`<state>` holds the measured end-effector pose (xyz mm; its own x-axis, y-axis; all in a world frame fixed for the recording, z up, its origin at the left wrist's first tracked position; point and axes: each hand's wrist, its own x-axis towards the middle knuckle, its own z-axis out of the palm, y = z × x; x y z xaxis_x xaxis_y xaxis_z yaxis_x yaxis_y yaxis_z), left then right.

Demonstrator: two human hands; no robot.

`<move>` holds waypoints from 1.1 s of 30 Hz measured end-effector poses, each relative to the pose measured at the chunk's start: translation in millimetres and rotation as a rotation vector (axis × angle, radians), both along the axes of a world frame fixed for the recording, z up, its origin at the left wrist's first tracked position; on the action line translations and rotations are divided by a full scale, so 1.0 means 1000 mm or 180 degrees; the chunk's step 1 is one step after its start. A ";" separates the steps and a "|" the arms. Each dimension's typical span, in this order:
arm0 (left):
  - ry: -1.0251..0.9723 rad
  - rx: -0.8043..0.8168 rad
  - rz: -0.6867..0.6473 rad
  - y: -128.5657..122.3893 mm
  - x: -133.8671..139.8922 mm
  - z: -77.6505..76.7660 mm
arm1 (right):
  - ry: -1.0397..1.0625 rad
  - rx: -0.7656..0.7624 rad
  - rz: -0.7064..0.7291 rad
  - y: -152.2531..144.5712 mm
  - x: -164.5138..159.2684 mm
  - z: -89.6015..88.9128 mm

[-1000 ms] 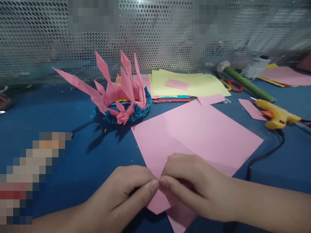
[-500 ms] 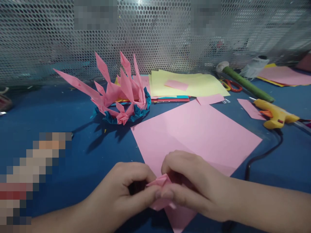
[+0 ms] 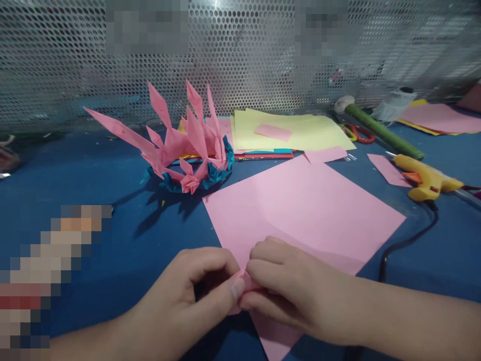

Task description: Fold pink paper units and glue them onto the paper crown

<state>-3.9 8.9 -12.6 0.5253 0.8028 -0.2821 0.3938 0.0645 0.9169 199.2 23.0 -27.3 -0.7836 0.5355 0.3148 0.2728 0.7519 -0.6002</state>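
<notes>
Between the fingertips of both hands is a small folded piece of pink paper [image 3: 248, 282], mostly covered by the fingers. My left hand [image 3: 203, 286] pinches its left side between thumb and index finger. My right hand [image 3: 289, 283] grips its right side, with the fingers curled and the thumb underneath. Both hands are just above a large pink paper sheet [image 3: 311, 205] that lies flat on the blue table. Farther back on the left stands a pink origami crown [image 3: 169, 140] with tall points and blue folded pieces around its base.
A yellow glue gun [image 3: 424, 175] with a black cord [image 3: 398, 240] lies at right. Behind are yellow sheets [image 3: 300, 128], scissors [image 3: 363, 133] and a green roll [image 3: 383, 131]. A perforated metal panel [image 3: 240, 65] borders the back. A blurred-out object [image 3: 52, 260] lies at left.
The small folded paper has turned and is now more hidden. My right fingers have closed down over it, and my left thumb has shifted up onto its near side.
</notes>
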 end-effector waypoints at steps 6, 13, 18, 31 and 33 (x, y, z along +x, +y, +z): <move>-0.0064 0.0275 0.0167 0.003 0.001 -0.003 | 0.0342 -0.0053 -0.0486 -0.001 -0.001 -0.006; -0.0519 -0.0101 0.0815 0.006 -0.002 -0.008 | 0.0508 0.0266 -0.0514 -0.002 0.003 -0.006; -0.0664 -0.0309 0.0870 0.009 -0.002 -0.008 | 0.0238 0.0592 -0.0614 -0.004 0.002 0.000; -0.0875 -0.0352 0.0711 0.003 -0.003 -0.015 | 0.0883 -0.0542 -0.0925 0.004 -0.001 -0.002; -0.0849 -0.0307 0.0671 0.003 -0.002 -0.014 | 0.0870 -0.0689 -0.0912 0.004 -0.001 -0.001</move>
